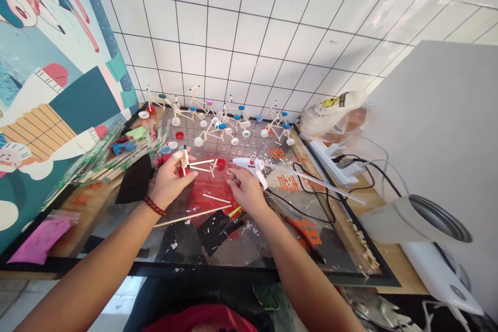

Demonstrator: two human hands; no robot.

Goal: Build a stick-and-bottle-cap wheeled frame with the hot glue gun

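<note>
My left hand [169, 176], with a beaded bracelet at the wrist, grips a small frame of pale sticks [200, 165] with black-tipped ends. The frame points right, above a red sheet [206, 189]. My right hand [246, 187] is beside a red bottle cap [221, 164], its fingers bent; what they hold, if anything, is too small to name. A white glue gun [251, 165] lies just behind my right hand. One short white stick [217, 198] and a long thin stick [192, 216] lie in front of my hands.
Several stick models with bottle-cap wheels [221, 127] stand along the back. Bagged sticks [105, 158] and a pink packet [42, 238] are at left. Pliers [305, 238], black cable, a power strip [336, 163] and a grey-white cylinder [416, 220] are at right.
</note>
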